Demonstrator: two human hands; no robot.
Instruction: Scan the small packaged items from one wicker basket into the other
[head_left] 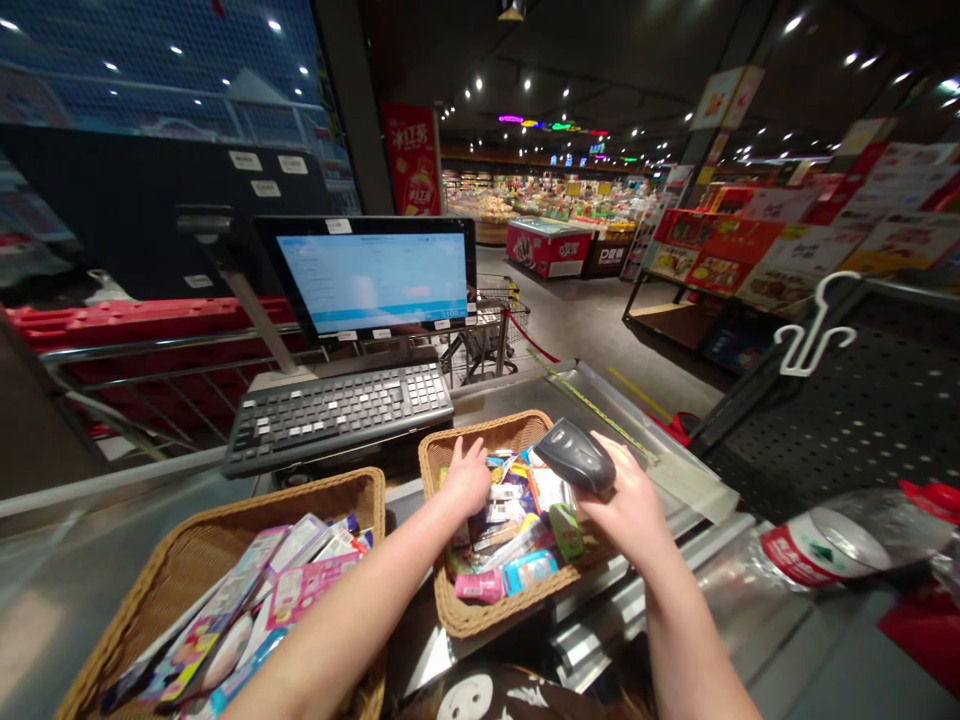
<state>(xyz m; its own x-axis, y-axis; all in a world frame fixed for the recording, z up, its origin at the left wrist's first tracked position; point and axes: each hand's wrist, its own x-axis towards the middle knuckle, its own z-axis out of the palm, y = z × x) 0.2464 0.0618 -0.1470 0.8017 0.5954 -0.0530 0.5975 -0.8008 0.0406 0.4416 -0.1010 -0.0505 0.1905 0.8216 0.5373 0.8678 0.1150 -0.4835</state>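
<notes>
My right hand [628, 505] is closed around a dark grey handheld barcode scanner [576, 455], held over the right side of a wicker basket [459, 612] full of small packaged goods. My left hand [466, 475] reaches down into the same basket at its far left side, fingers curled among the packets; what they hold, if anything, is hidden. Colourful packets, among them a pink one [480, 585] and a blue one [529, 570], lie at the basket's near end.
A second wicker basket [180, 560] with several flat packs sits at the near left. Behind stand a keyboard [337, 412] and a lit monitor [375, 278]. A perforated black rack [870, 410] and a clear plastic bag [847, 545] are on the right. Shop aisles lie beyond.
</notes>
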